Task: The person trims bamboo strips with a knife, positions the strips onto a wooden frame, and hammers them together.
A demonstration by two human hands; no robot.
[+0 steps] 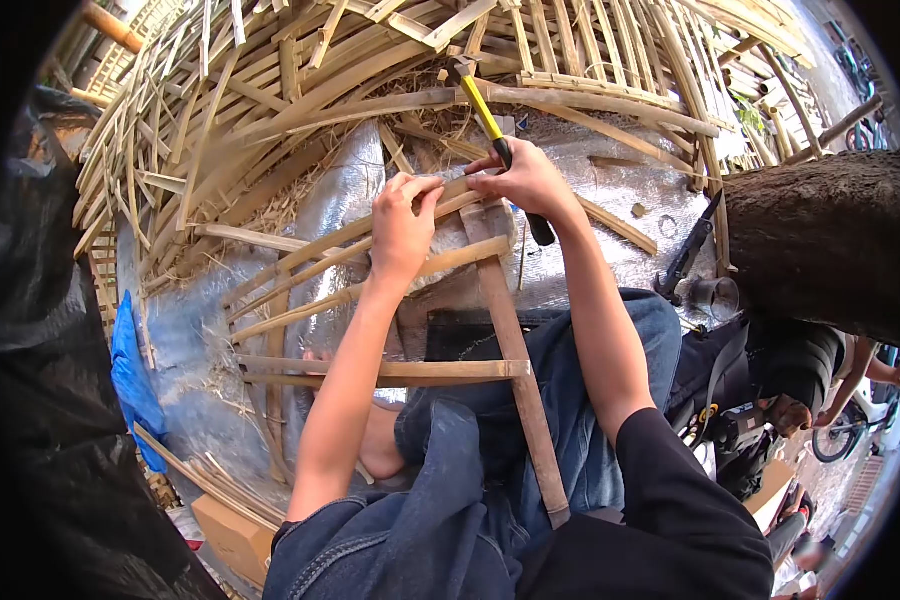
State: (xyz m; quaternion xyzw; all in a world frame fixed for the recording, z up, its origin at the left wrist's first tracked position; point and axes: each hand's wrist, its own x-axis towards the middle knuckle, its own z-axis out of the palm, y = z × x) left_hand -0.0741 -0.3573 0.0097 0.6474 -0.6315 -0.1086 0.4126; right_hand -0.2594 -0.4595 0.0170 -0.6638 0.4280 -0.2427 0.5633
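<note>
In the head view, my right hand [532,182] holds a hammer [487,112] with a yellow and black handle. Its head points up and away, and the black grip end sticks out below my palm. The fingertips of that hand also touch the end of a bamboo slat [345,236]. Close by on the left, my left hand [404,222] is closed in a pinch over the same slat; whatever lies between the fingers is too small to make out. Several slats cross a flat wooden bar [516,370] of a frame resting over my lap.
Piled split bamboo strips [260,110] fill the far side. Silvery sheeting [610,225] covers the ground. A thick log [820,235] and a clear cup [715,298] are at right. A blue plastic sheet [133,375] and a cardboard box [232,535] lie left. Another person [850,375] is at far right.
</note>
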